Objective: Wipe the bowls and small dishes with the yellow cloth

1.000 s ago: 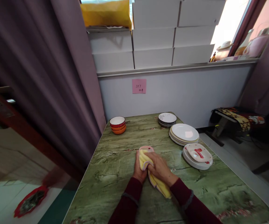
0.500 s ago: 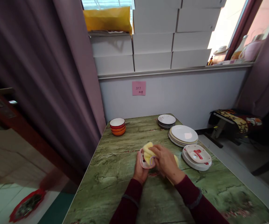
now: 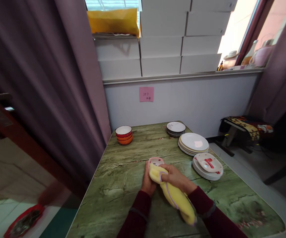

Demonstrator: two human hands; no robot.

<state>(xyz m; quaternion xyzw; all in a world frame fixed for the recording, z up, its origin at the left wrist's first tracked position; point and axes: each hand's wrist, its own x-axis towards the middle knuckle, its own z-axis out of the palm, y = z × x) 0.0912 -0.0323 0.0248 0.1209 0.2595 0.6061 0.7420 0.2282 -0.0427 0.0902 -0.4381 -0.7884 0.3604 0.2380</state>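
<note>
A small pink-rimmed dish with a red and dark pattern inside is in my left hand, whose fingers curl round its left side. My right hand grips a yellow cloth with a purple edge. One end of the cloth presses on the near part of the dish and covers it. The other end trails down toward my right sleeve. Both hands are over the middle of the green wood-patterned table.
Stacked red and orange bowls stand at the back left. Along the right are patterned small plates, large white plates and a stack topped by a red-patterned dish. A pink note is on the wall.
My right hand has drawn the cloth from the dish's far side to its near side, uncovering the far part. The cloth's loose end now swings out below my right hand.
</note>
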